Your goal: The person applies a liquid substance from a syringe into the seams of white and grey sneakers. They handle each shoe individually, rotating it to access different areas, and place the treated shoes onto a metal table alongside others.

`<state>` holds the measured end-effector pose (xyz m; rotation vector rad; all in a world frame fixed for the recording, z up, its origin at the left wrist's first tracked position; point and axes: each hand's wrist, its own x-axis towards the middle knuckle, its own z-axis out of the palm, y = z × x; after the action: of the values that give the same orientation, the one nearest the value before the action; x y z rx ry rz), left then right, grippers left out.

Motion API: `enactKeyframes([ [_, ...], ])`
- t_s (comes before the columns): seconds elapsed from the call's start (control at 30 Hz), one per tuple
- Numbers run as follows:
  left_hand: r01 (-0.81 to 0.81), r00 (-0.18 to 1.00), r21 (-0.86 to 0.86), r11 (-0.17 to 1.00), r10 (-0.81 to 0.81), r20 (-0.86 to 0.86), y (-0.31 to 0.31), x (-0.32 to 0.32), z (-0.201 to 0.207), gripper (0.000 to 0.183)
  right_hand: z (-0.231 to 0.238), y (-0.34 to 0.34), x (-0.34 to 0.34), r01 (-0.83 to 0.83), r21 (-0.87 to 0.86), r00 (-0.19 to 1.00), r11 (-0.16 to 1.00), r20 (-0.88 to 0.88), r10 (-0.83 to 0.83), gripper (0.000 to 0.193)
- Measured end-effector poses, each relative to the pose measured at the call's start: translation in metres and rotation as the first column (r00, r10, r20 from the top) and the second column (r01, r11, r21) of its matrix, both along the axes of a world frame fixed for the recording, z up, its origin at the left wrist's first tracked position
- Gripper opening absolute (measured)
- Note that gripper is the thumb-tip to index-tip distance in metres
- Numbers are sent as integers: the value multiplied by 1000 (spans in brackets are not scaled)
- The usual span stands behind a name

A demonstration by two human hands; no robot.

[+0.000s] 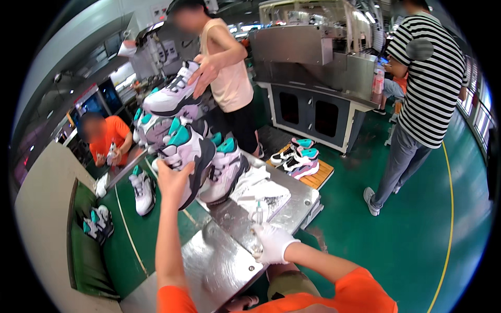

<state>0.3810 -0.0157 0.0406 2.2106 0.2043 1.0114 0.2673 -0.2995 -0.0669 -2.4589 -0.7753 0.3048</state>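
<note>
Nearest, the gloved right hand [274, 245] is curled at the metal counter [206, 261], just beside a small clear bottle [259, 213]; I cannot tell if it pinches this bottle. The bare left hand [173, 180] is closed on a white-and-lilac shoe [194, 151], held tilted above the counter. I judge the shoe light, soft in the upper, stiffer at the dark sole, not fragile; the sole edge or heel should give good hold. Close beside it, another shoe [225, 175] narrows the space, with crumpled white material [261, 192] to the right. Beyond, a co-worker's hand [206, 73] holds a raised shoe [175, 95].
</note>
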Motion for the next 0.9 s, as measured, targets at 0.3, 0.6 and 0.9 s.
enactKeyframes([
  [0.3, -615, 672, 263, 743, 669, -319, 15, -274, -72, 59, -11, -3, -3, 127, 478, 978, 869, -207, -29, 86],
  [0.6, -249, 674, -74, 966, 118, -729, -44, -311, -14, 35, -15, -42, -5, 124, 552, 896, 824, -420, 146, 101],
  [0.9, 630, 707, 612, 477, -28, -706, 55, -250, 18, 60, -54, -77, 7, 581, 809, 598, -94, -346, 723, 51],
])
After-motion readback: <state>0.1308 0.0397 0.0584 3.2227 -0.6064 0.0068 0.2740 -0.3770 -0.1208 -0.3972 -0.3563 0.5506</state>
